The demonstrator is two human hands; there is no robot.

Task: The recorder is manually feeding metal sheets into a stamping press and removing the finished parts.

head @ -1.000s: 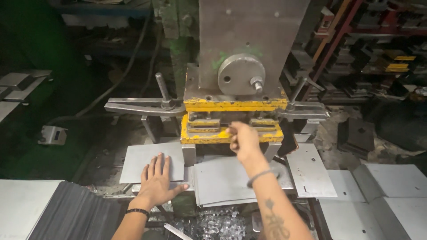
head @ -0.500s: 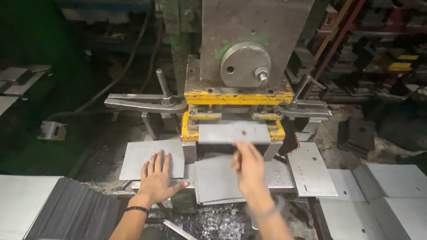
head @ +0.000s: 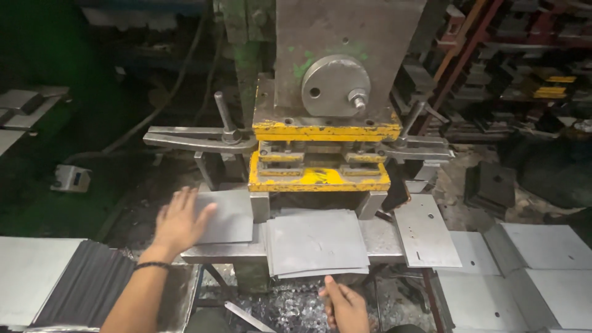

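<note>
1. Since the earlier frame, my right hand has come down from the yellow die block of the press to the near edge of the sheet stack; the sheet it was lifting in front of the die is no longer raised.
2. Left hand: unchanged, lying flat and spread wide on the single grey sheet left of the die block. It presses down and grips nothing.
3. Right hand: below the die block, at the front edge of the sheet stack. Fingers are loosely curled and point up at the stack's lower edge. I cannot tell whether they touch the edge or hold anything.
4. Sheet stack: directly in front of and below the die block, on the press bed, slightly fanned, overhanging the near edge.
5. Punched plate: right of the die block, tilted, with small holes visible. Further blanks lie far right, a dark ribbed pile far left.
6. Die gap: appears free of any sheet.
7. Judged step: between strokes, one blank laid down, the next not yet picked.
8. Next move calls for the right fingers to separate one top sheet cleanly at its near edge, with both hands kept out of the die gap.
</note>
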